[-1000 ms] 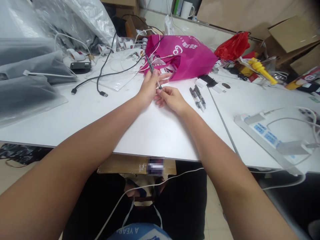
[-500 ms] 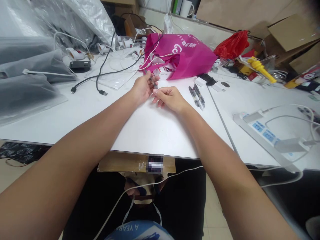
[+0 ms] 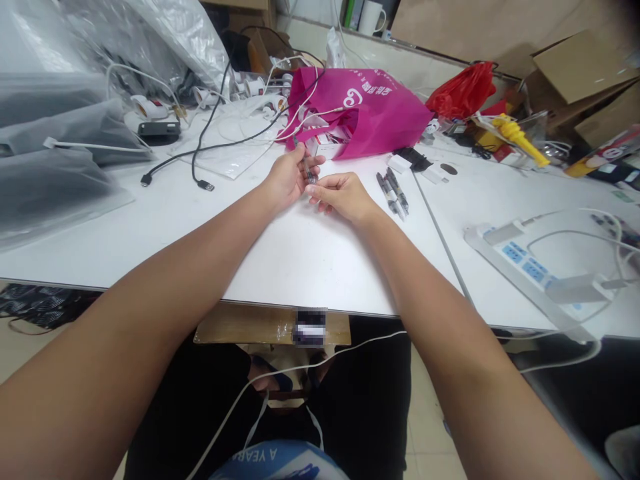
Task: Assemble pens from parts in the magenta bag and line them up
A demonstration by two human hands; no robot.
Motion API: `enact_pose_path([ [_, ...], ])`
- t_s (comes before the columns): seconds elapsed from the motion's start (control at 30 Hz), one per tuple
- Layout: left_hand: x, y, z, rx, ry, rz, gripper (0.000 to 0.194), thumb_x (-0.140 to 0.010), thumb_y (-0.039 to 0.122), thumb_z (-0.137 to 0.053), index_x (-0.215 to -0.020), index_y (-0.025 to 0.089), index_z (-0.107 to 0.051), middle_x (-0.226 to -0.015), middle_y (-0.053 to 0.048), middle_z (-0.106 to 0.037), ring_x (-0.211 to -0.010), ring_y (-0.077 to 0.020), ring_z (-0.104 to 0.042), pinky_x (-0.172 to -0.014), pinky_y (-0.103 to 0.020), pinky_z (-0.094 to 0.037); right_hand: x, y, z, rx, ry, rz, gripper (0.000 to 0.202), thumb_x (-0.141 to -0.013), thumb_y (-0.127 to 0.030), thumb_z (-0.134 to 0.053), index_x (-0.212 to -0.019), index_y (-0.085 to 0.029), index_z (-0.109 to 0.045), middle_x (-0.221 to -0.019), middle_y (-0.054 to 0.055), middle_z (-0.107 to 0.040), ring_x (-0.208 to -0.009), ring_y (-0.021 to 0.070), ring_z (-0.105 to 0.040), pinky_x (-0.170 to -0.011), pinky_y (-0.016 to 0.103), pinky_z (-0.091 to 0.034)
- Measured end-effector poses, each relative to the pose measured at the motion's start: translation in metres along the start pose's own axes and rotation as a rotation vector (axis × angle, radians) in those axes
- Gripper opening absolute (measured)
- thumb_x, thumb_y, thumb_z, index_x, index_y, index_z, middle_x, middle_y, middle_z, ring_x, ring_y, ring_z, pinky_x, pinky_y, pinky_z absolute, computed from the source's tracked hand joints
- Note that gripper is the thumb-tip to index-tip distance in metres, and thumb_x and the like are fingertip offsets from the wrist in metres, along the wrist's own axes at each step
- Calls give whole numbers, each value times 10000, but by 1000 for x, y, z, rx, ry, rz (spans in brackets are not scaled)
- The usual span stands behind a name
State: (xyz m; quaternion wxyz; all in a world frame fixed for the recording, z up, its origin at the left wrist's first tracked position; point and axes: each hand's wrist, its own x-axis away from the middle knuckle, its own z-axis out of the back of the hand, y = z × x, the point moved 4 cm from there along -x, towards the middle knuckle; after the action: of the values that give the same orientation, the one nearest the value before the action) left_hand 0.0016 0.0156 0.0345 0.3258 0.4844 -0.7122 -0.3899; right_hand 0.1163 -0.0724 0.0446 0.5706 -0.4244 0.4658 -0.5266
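Over the white table [image 3: 310, 260], my left hand [image 3: 293, 177] is closed on a thin dark pen-like item [image 3: 309, 170], which slants down between the two hands. My right hand [image 3: 343, 197] pinches the lower end of that same item with thumb and forefinger. Just behind the hands lies a magenta bag [image 3: 385, 120], its mouth turned toward them, with a white and red box [image 3: 327, 143] inside. To the right of my right hand, several dark pens [image 3: 393, 193] lie side by side.
A black cable [image 3: 200, 150] with USB plugs and a dark small device [image 3: 159, 131] lie at the left, near grey plastic bags [image 3: 50, 167]. At the right are a power strip [image 3: 530, 273], a yellow tool [image 3: 520, 139] and a red bag [image 3: 463, 92].
The pen-like item shows more clearly between the hands and its lower end sits slightly lower. My right hand has shifted slightly down.
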Motion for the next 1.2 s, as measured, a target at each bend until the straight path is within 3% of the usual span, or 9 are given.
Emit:
enact_pose_path([
  [0.17,-5,7,6,-81,57,-60,459,-1213,640,-610,-950,263,-612,-767,-31,-736,-694,-202,-720,-594,-293,-548,-3,5,7,90,-26,-9,597,-784,-689,-1048,-755,-229,-669,-687,15,-706,-576,125,-573,-510,264,-490],
  [0.27,-7,13,15,-145,140,-91,463,-1214,588,-624,-877,277,-564,-633,13,-616,-535,-173,-577,-484,-290,-418,-12,9,36,282,179,58,587,-948,-767,-878,-812,-257,-623,-673,8,-622,-665,180,-614,-620,311,-563],
  [0.4,-5,15,21,-207,148,-102,477,-1230,531,-632,-838,266,-568,-554,49,-481,-434,-138,-358,-435,-293,-291,-12,10,89,729,661,105,384,-1188,-578,-581,-1164,-222,-724,-1062,121,-769,-1122,328,-753,-1058,540,-615],
  [0.5,-2,15,19,-259,137,-117,486,-1240,472,-645,-817,241,-578,-547,62,-444,-420,-105,-298,-441,-276,-241,-3,19,108,969,794,-161,457,-1153,-398,-631,-1536,-150,-641,-1506,235,-711,-1487,442,-630,-1242,668,-485],
  [0.6,1,13,17,-296,128,-117,490,-1253,428,-630,-811,222,-582,-544,66,-430,-413,-82,-284,-447,-261,-217,5,31,104,1049,705,-474,714,-1123,-419,-693,-1705,-45,-517,-1755,337,-507,-1650,508,-476,-1330,699,-390],
  [0.67,1,12,17,-292,124,-103,477,-1240,439,-653,-820,227,-577,-546,68,-432,-405,-81,-286,-451,-262,-236,7,36,96,1064,620,-544,677,-1173,-400,-604,-1720,-13,-509,-1778,361,-471,-1662,503,-469,-1350,683,-379],
  [0.87,-4,7,21,-269,113,-82,435,-1202,485,-709,-861,247,-581,-537,72,-448,-391,-100,-292,-470,-278,-280,7,34,95,1077,681,-427,526,-1093,-30,-503,-1601,-41,-639,-1660,336,-601,-1588,466,-564,-1297,615,-445],
  [1.13,-4,7,21,-335,84,-104,422,-1206,477,-701,-873,253,-573,-538,73,-460,-407,-101,-283,-506,-282,-268,2,46,110,1044,722,-421,577,-1059,-49,-654,-1628,7,-572,-1566,409,-646,-1516,501,-670,-1237,633,-535],
  [1.2,-3,8,20,-338,82,-104,413,-1212,454,-691,-873,252,-567,-532,75,-456,-407,-100,-281,-500,-281,-252,-4,56,117,960,692,-314,538,-1063,-120,-693,-1575,12,-600,-1464,412,-699,-1486,532,-691,-1227,692,-529],
])
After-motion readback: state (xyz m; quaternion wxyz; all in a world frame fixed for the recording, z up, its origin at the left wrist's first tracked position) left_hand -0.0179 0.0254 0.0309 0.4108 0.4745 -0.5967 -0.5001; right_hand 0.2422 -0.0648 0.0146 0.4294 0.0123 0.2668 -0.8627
